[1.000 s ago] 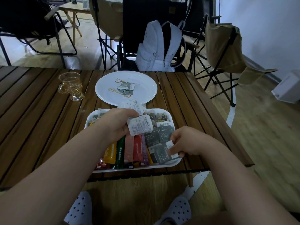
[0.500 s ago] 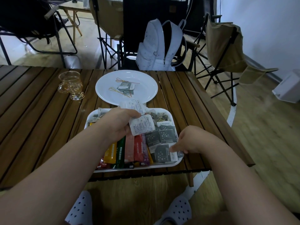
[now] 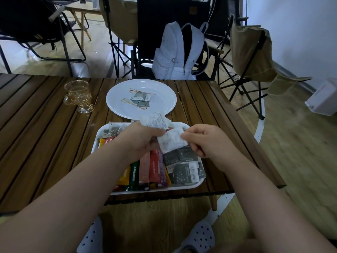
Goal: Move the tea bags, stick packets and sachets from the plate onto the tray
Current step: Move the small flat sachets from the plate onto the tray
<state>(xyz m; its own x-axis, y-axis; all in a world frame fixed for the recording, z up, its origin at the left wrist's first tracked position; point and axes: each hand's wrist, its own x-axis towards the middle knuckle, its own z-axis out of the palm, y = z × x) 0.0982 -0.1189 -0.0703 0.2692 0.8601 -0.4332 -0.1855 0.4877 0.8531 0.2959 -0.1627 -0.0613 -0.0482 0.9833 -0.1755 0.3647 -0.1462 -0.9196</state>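
Observation:
My left hand (image 3: 140,139) hovers over the white tray (image 3: 199,183) and grips white paper sachets: an upper sachet (image 3: 155,122) sticks out above the fingers, and a lower sachet (image 3: 171,143) hangs below. My right hand (image 3: 202,139) pinches the right edge of that lower sachet. In the tray lie coloured stick packets (image 3: 151,168) side by side, dark grey sachets (image 3: 184,168) on the right and tea bags (image 3: 109,129) at the back left. The round white plate (image 3: 164,101) behind the tray holds a few grey sachets (image 3: 141,99) and two gold picks (image 3: 134,91).
A small amber glass cup (image 3: 78,96) stands left of the plate on the slatted wooden table (image 3: 36,134). Beyond the table are folding chairs and a white backpack (image 3: 175,55). The table's front edge runs just below the tray.
My right hand has left the grey sachets at the tray's right front and risen to take hold of the lower white sachet that my left hand holds.

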